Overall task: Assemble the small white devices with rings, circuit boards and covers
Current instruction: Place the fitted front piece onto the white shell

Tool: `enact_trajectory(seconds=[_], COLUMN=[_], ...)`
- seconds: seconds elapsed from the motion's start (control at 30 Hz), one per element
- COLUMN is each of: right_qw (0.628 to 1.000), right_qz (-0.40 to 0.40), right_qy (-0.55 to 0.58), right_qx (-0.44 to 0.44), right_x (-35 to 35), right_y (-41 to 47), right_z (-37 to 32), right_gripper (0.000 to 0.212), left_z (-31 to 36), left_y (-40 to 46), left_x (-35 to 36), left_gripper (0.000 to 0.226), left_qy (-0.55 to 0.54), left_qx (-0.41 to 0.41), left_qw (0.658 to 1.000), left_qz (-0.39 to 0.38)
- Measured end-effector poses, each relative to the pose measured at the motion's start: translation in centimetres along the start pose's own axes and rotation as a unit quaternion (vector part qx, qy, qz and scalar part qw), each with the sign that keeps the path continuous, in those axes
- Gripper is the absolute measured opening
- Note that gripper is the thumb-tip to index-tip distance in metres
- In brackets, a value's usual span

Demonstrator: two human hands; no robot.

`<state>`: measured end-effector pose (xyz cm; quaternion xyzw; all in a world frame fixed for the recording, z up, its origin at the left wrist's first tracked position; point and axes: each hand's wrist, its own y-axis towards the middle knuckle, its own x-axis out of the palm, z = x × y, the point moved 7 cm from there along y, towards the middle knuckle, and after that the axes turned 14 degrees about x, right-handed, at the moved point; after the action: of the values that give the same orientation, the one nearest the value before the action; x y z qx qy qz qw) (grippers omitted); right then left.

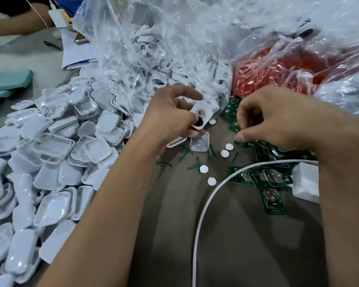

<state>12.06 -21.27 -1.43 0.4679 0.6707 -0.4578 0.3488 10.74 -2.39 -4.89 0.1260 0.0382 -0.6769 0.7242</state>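
Your forearms filled the foreground, crossing a white cable [205, 204] on the grey table [247, 245]. Your left hand [170, 119] gripped a small white device shell [203, 117], fingers curled round it, its round holes facing up, just above a clear cover [199, 143] lying on the table. Your right hand [278, 119] was curled down, fingertips pinching at a green circuit board [245, 143] at the edge of the board pile [272, 179]. White discs [229, 146] and green strips [164, 163] lay scattered between your hands. Left of you, a heap of white covers [50, 152] spread wide; behind, a clear bag of white shells [153, 48] and a bag of red parts [278, 69].
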Motion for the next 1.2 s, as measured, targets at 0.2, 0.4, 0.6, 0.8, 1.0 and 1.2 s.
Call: enact_trajectory(seconds=[0.2, 0.4, 0.6, 0.8, 1.0, 1.2], right_qw=[0.902, 0.839, 0.797, 0.803, 0.817, 0.915], right_qz=[0.074, 0.035, -0.016, 0.030, 0.043, 0.106], right_qy=[0.424, 0.539, 0.598, 0.592, 0.575, 0.389], right_qx=[-0.012, -0.066, -0.078, -0.069, -0.019, -0.009], right_x=[0.0, 2.0, 3.1, 2.8, 2.7, 2.5], right_y=[1.5, 2.0, 2.2, 2.1, 2.2, 2.1], right_z=[-0.5, -1.7, -1.8, -1.5, -0.7, -0.3], right_gripper=[0.012, 0.013, 0.021, 0.019, 0.019, 0.044], left_z=[0.2, 0.3, 0.4, 0.3, 0.3, 0.3], left_y=[-0.1, 0.0, -0.1, 0.1, 0.3, 0.2], left_x=[0.3, 0.2, 0.2, -0.1, -1.0, -1.4], left_gripper=[0.024, 0.032, 0.034, 0.033, 0.033, 0.035], left_qy=[0.029, -0.009, -0.098, -0.119, -0.144, -0.156], left_qx=[0.006, 0.021, 0.019, 0.017, 0.021, 0.022], left_qw=[0.999, 1.000, 0.994, 0.991, 0.983, 0.979], left_qz=[-0.039, -0.002, 0.034, 0.059, 0.111, 0.131])
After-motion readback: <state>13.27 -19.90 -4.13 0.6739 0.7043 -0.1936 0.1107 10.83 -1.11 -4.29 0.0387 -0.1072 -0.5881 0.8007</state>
